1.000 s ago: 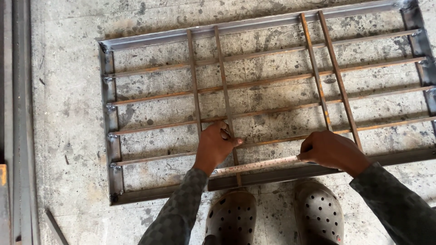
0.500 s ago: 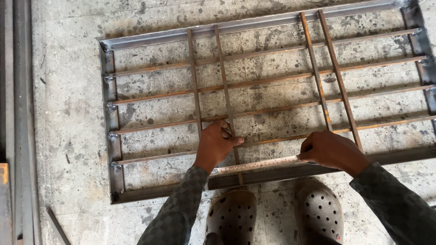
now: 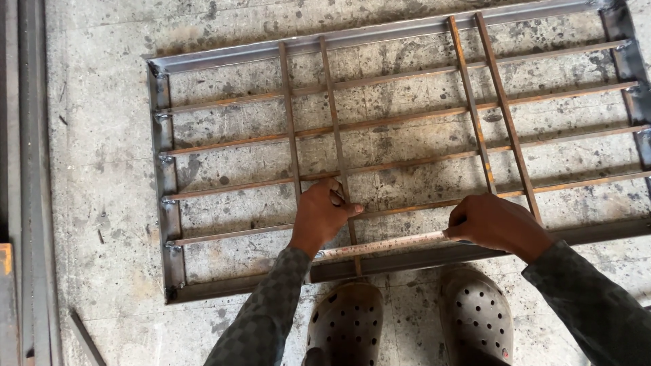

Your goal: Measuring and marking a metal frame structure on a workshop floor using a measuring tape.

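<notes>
Metal grille frame is laid flat on the concrete floor, its near rail just ahead of the two perforated clogs. Long axis runs left-right, slightly tilted so the right end sits farther away.

A tape measure blade is stretched along the near edge of the frame, just inside the near rail, long axis left-right, parallel to the horizontal bars. Its left end passes under the left wrist; its right end is at the right hand.

Left hand: fingers curled together, fingertips pressed on the right bar of the left vertical bar pair where it crosses a lower horizontal bar. Whether anything small is pinched there cannot be told.

Right hand: closed into a loose fist over the tape's right end, apparently pinching the blade or its case; the case itself is hidden by the hand.

Status as judged from the layout:
- Outer frame assembled, weld spots visible along the left rail at the horizontal bar ends.
- Five horizontal bars seated.
- Two pairs of rusty vertical bars laid across; right pair stands near the right hand.
- No weld marks can be made out at the vertical crossings, so these are likely loose, with spacing being checked.
- Left: fixing the verticals, probably.

Loose steel strips lie along the floor's left edge.
</notes>
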